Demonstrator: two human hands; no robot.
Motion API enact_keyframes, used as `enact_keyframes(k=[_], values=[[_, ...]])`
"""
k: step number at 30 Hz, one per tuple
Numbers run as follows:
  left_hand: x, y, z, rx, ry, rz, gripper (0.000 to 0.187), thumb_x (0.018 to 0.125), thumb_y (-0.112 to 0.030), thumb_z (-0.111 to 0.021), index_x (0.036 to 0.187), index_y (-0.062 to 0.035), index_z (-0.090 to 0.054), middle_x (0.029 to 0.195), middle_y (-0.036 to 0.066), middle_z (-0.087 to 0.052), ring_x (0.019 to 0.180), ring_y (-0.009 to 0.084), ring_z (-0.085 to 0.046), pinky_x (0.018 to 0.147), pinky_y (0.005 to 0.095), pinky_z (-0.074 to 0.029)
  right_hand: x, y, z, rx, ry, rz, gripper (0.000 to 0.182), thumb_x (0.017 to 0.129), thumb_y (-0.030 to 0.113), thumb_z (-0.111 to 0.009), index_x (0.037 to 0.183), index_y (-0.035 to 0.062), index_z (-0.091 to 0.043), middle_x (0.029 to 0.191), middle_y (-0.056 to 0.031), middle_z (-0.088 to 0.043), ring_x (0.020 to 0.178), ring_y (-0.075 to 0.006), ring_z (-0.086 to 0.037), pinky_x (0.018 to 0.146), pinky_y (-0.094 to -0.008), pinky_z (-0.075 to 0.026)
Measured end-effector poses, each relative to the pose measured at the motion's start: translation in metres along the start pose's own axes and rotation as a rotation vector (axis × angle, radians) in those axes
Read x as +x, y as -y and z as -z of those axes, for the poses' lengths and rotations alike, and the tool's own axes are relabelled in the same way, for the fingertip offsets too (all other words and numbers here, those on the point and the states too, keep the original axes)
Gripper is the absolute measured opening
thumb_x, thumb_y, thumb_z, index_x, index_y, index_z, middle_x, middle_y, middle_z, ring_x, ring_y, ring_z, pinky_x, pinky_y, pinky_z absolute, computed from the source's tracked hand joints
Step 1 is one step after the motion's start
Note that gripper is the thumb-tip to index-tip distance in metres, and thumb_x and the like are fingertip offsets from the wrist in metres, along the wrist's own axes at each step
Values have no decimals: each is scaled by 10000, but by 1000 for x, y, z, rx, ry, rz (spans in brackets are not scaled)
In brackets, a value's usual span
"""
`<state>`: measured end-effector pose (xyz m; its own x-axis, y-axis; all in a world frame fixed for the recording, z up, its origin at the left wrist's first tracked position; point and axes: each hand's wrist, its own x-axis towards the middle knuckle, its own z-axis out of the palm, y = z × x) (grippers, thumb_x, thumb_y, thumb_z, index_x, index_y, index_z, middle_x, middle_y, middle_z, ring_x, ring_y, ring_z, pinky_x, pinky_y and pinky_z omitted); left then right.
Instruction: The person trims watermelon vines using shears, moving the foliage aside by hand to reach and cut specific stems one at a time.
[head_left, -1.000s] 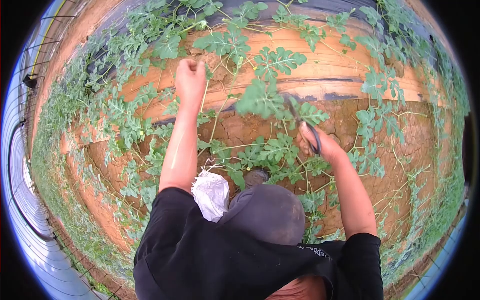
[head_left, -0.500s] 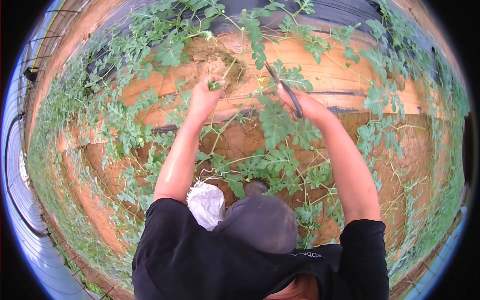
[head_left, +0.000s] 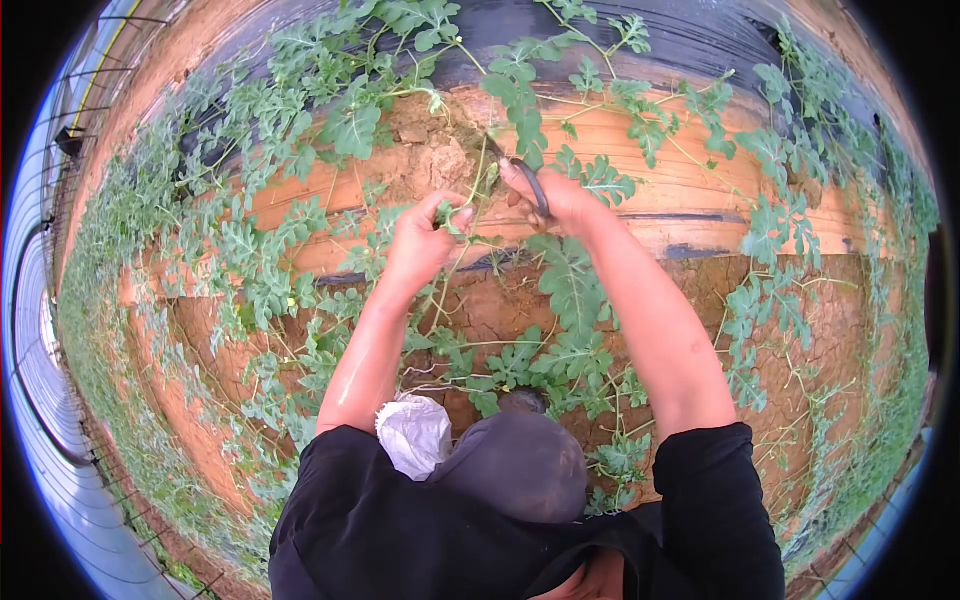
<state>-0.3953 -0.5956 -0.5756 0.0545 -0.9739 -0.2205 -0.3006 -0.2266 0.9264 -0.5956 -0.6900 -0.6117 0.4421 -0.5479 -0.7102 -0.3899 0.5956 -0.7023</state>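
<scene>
My left hand (head_left: pixel 425 237) is closed, pinching a bit of green vine near the middle of the view. Just right of it, my right hand (head_left: pixel 548 196) grips dark-handled scissors (head_left: pixel 535 185), whose blades point up and left against a green vine stem (head_left: pixel 482 165). Whether the blades are open cannot be made out. Behind the hands lies a patch of bare soil (head_left: pixel 437 158) in the bed. A large lobed leaf (head_left: pixel 572 285) hangs just below my right hand.
Leafy vines (head_left: pixel 265 250) spread on both sides. Black plastic sheeting (head_left: pixel 680 35) covers the far part of the bed. A white sack (head_left: pixel 415 436) lies by my knee (head_left: pixel 525 465). Cracked soil (head_left: pixel 690 300) lies nearer me.
My right hand has moved left with the scissors, bringing the blades to the stem by my left hand. My left hand has shifted slightly right and down.
</scene>
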Motion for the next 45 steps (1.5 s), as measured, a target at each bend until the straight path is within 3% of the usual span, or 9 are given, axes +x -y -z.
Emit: enact_keyframes(k=[4,11,17,21,25,27,28,32,45], values=[[6,19,19,-104,-193,132,158,868,-162,-670,982,-58,-639,743,15,-637,689,119,-575,648,279,-459,-11,-26,8,20,-124,179,663,792,675,-608,777,13,-648,553,-5,-501,525,-110,-500,500,-243,-388],[19,10,39,953,-664,-135,307,787,-31,-623,1092,-20,-602,1059,152,-601,941,303,-609,788,385,-507,-73,-77,35,-243,-194,222,662,829,682,-550,841,25,-630,661,-3,-523,563,-87,-478,509,-253,-360],[33,-39,-24,418,-416,-599,259,845,-51,-614,1102,-32,-593,1074,117,-573,861,239,-588,774,332,-495,-115,-111,61,316,-281,151,637,878,687,-458,892,57,-551,652,8,-483,578,-104,-461,549,-250,-389],[76,-50,-72,198,-50,-544,219,894,-134,-603,1079,-17,-597,1039,100,-626,893,244,-610,781,360,-499,-127,-114,61,423,-325,120,616,888,680,-448,844,71,-529,642,0,-485,565,-114,-460,547,-256,-390],[111,-12,-115,620,-21,-740,225,884,-181,-624,1042,-21,-624,1022,104,-644,970,285,-607,826,396,-485,-123,-123,62,357,-344,106,561,920,616,-461,875,62,-537,653,3,-469,571,-105,-446,528,-246,-368],[99,-6,-112,862,580,-399,229,831,-185,-665,1019,-55,-655,1066,119,-635,1060,322,-568,873,416,-459,-121,-123,62,174,-450,22,640,881,656,-495,968,26,-571,659,10,-461,568,-94,-442,516,-241,-366],[92,4,-110,858,585,-403,229,831,-185,-665,1019,-55,-655,1066,119,-635,1060,322,-568,873,416,-459,-113,-132,70,-134,-478,-34,832,819,753,-458,1050,-35,-595,784,-114,-627,758,-219,-617,696,-340,-484],[57,33,-87,700,403,-571,218,771,-144,-677,976,-72,-653,995,94,-626,990,319,-559,857,399,-465,-112,-99,49,-627,-397,-155,981,779,814,-381,1163,-70,-561,1094,-316,-612,1069,-414,-594,921,-462,-450],[27,28,-64,319,152,-644,262,739,19,-672,983,-75,-651,1020,85,-638,961,294,-585,836,373,-489,-35,-87,20,-728,-318,21,769,825,679,-486,1059,-43,-614,1027,-262,-646,1011,-410,-612,854,-466,-476]])
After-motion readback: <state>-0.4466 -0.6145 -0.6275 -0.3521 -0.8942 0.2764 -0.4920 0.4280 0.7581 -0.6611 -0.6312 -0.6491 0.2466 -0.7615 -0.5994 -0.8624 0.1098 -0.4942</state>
